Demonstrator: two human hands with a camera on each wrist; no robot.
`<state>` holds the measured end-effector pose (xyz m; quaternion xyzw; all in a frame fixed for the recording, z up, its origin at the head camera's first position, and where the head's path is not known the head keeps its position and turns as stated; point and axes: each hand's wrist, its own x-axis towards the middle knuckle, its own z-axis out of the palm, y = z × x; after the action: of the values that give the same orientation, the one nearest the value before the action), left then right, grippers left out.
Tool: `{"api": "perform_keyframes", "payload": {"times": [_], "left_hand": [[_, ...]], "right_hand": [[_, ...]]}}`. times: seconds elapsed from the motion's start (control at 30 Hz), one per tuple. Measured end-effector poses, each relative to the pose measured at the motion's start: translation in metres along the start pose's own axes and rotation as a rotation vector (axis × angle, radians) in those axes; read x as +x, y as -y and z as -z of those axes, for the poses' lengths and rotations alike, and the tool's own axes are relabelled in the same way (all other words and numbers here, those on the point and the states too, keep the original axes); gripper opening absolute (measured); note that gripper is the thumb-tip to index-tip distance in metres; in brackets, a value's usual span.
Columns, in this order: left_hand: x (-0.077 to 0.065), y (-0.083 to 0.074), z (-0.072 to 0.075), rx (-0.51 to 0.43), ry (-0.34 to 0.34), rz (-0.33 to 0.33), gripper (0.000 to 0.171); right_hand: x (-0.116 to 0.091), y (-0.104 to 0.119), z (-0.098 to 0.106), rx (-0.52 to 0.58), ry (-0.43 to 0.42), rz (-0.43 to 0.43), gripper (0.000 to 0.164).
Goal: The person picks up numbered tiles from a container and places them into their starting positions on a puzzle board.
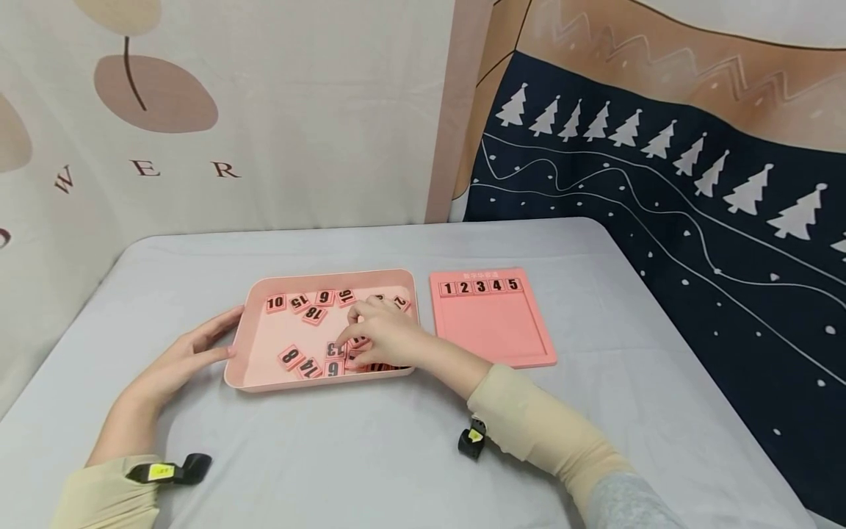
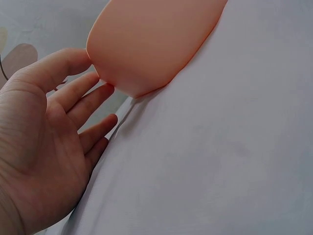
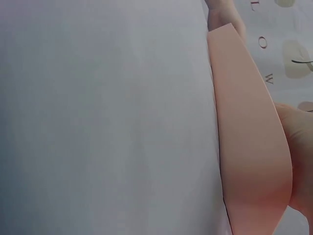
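A shallow pink tray [image 1: 241, 360] holds loose number tiles, among them 10 [image 1: 275, 303], 18 [image 1: 314, 315], 8 [image 1: 290, 358] and 14 [image 1: 308, 368]. My left hand [image 1: 181, 364] is at the tray's left end, thumb and fingertips against its wall; the left wrist view shows these fingers [image 2: 93, 105] spread and fairly straight. Inside the tray's right half, my right hand [image 1: 390, 334] reaches down with spread fingertips among the tiles, close by tile 13 [image 1: 335, 350]. It covers some tiles there. In the right wrist view the tray wall hides its fingers.
Right of the tray lies a pink board [image 1: 492, 323] with a raised rim; tiles 1 to 5 [image 1: 480, 286] stand in a row along its top. A pale cloth covers the table [image 1: 317, 455]. Printed curtains [image 1: 317, 132] hang behind and to the right.
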<state>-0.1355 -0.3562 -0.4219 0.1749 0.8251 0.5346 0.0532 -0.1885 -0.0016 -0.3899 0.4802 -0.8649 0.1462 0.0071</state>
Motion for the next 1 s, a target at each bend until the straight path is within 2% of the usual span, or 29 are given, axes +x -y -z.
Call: {"api": "perform_keyframes", "payload": {"times": [0.3,0.53,0.8,1.0], "left_hand": [[0.000,-0.001,0.000,0.002,-0.001,0.006,0.064],[0.000,-0.002,0.000,-0.005,-0.002,-0.001,0.063],[0.000,-0.002,0.000,-0.013,0.001,-0.014,0.063],[-0.001,-0.002,0.000,-0.012,0.002,-0.003,0.063]], "right_hand": [[0.018,0.002,-0.006,-0.056,0.156,0.097,0.033],[0.027,0.005,-0.005,-0.069,0.245,0.096,0.033],[0.030,0.008,-0.002,-0.081,0.247,0.093,0.029],[0.029,0.004,-0.001,-0.060,0.192,0.075,0.027]]}}
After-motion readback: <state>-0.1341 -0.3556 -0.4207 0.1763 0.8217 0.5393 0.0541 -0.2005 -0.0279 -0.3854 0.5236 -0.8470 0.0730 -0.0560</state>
